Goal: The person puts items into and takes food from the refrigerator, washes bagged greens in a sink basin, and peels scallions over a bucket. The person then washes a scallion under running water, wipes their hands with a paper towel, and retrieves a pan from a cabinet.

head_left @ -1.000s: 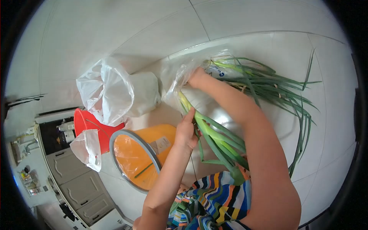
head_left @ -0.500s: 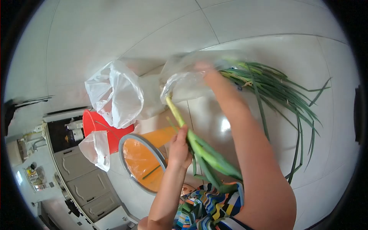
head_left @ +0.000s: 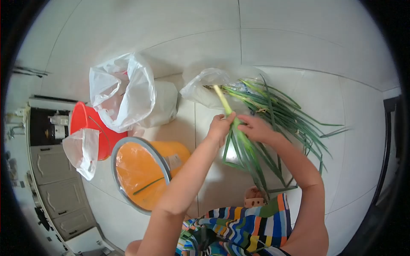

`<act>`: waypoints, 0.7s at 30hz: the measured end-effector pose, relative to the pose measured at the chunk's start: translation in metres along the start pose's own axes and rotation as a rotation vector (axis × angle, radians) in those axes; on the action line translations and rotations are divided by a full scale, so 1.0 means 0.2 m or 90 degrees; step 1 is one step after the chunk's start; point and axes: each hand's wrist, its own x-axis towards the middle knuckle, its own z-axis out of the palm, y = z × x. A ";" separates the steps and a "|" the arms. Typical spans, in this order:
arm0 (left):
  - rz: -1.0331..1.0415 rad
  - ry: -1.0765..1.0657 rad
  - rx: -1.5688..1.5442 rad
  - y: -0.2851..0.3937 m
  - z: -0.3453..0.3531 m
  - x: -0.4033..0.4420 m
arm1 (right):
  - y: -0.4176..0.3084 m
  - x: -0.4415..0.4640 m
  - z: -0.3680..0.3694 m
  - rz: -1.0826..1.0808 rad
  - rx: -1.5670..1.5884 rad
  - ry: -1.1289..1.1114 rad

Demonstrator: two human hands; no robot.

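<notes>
My left hand [head_left: 220, 128] is closed around the stalk of a long green onion [head_left: 242, 138], its pale end pointing up and away and its green leaves trailing toward me. Just right of it, my right hand [head_left: 255, 128] is closed with thumb and fingertips on the same green onion, where the leaves begin. Beyond my hands, a bundle of green onions [head_left: 282, 109] lies on the floor, its white ends beside a clear plastic bag [head_left: 207, 100]. To the left stands an orange bin [head_left: 173, 149] with a grey rim and clear liner; a green leaf lies inside.
A bucket lined with a white plastic bag [head_left: 141, 91] stands at upper left. Beside it is a red bucket [head_left: 112, 138] with a small whitish bag [head_left: 83, 151] hanging over its edge. Kitchen cabinets [head_left: 60, 175] line the far left. A foot in a pink clog [head_left: 254, 197] shows below the leaves.
My right hand has come back from the clear bag to the green onion in my left hand. That onion has moved up and right in view. The clear bag now lies low on the floor.
</notes>
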 end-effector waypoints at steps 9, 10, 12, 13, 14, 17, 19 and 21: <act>0.293 0.060 0.568 0.41 -0.31 -0.56 | -0.13 -0.56 -0.11 0.231 -0.059 0.019; 0.285 0.040 0.573 0.43 -0.36 -0.62 | -0.15 -0.63 -0.10 0.233 -0.077 0.011; 0.309 0.037 0.540 0.44 -0.44 -0.73 | -0.25 -0.74 -0.09 0.212 -0.028 -0.028; 0.333 0.030 0.525 0.44 -0.49 -0.78 | -0.30 -0.78 -0.09 0.212 -0.040 -0.041; 0.329 0.039 0.512 0.43 -0.55 -0.83 | -0.35 -0.82 -0.08 0.203 -0.030 -0.034; 0.309 0.032 0.460 0.43 -0.68 -0.97 | -0.49 -0.94 -0.10 0.166 -0.042 -0.025; 0.323 0.047 0.346 0.39 -0.78 -1.09 | -0.63 -0.94 -0.12 0.120 -0.050 -0.053; 0.321 0.020 0.329 0.32 -0.82 -1.27 | -0.82 -0.89 -0.09 0.095 -0.049 -0.115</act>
